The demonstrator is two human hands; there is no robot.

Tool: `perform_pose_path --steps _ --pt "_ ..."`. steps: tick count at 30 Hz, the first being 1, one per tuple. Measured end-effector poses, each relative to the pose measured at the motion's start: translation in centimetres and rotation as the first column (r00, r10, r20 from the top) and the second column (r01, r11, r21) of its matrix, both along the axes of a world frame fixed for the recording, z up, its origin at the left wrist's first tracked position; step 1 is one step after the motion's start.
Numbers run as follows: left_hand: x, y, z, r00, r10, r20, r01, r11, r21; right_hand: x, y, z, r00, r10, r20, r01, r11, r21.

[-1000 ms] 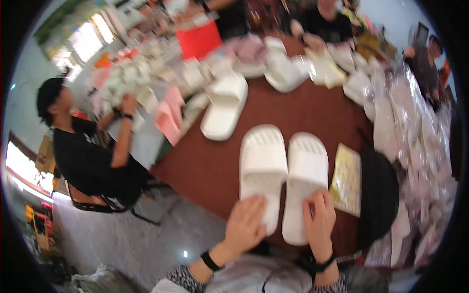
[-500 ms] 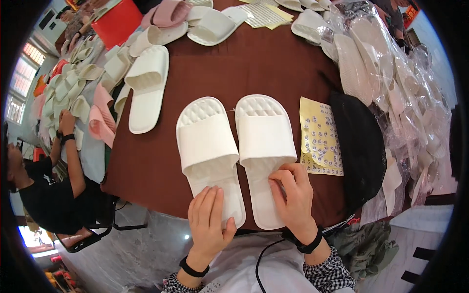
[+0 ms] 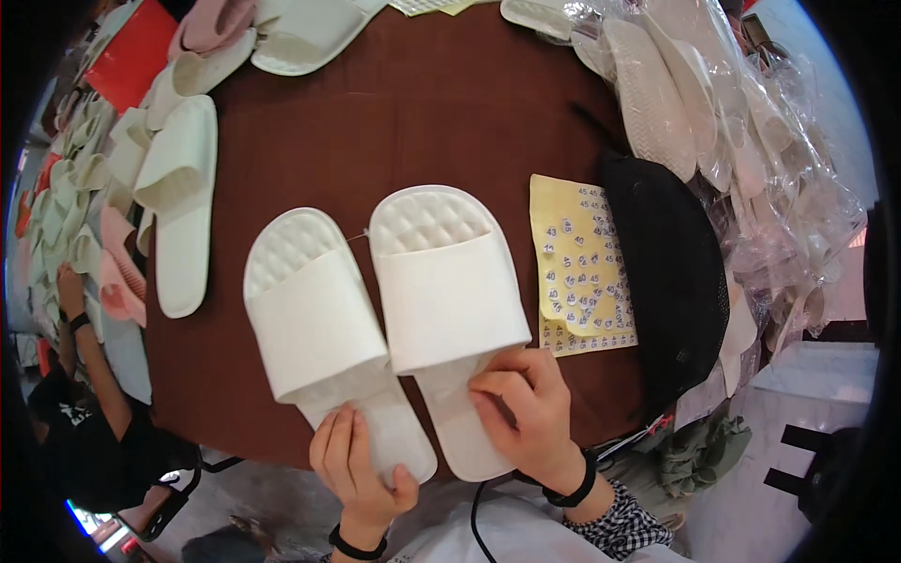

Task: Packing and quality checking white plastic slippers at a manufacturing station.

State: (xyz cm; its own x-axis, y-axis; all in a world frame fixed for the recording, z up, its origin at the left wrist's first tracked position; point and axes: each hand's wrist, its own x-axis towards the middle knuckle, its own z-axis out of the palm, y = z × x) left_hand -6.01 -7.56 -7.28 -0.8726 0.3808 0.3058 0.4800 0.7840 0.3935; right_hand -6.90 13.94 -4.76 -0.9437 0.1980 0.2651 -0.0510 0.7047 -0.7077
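White slippers are lying side by side on the brown desk (image 3: 441, 113). The left hand (image 3: 361, 464) is clamping its fingers on the left slipper (image 3: 319, 328)'s heel. The right hand (image 3: 526, 408) is pinching the right slipper (image 3: 441, 291)'s heel. The yellow sticker sheet (image 3: 577, 267) is waiting just beside them.

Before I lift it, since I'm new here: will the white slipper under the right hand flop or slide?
The right slipper probably keeps its shape: its sole looks thick and moulded. Likely light, since the right hand holds only its heel. Its smooth surface may slide on the brown table.
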Motion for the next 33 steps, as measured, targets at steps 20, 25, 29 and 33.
perform_pose_path --steps 20,25,29,33 --pt "0.0 -0.5 -0.6 0.998 0.008 -0.068 -0.009 1.0 -0.011 0.0 0.1 0.0 0.999 0.031 -0.007 -0.031 0.998 0.057" --pt "-0.3 -0.3 0.1 0.998 -0.061 0.013 0.06 0.995 0.076 0.3 -0.7 0.0 0.991 0.032 -0.134 -0.01 0.987 0.162" --pt "0.0 -0.3 0.7 0.999 -0.034 -0.011 0.035 0.988 0.148 0.7 -0.9 0.3 0.985 0.048 -0.165 -0.017 0.983 0.181" --pt "-0.1 -0.3 0.9 0.998 -0.008 -0.058 0.017 0.989 0.148 1.5 -0.5 0.8 0.979 0.127 -0.16 -0.092 0.974 0.208"
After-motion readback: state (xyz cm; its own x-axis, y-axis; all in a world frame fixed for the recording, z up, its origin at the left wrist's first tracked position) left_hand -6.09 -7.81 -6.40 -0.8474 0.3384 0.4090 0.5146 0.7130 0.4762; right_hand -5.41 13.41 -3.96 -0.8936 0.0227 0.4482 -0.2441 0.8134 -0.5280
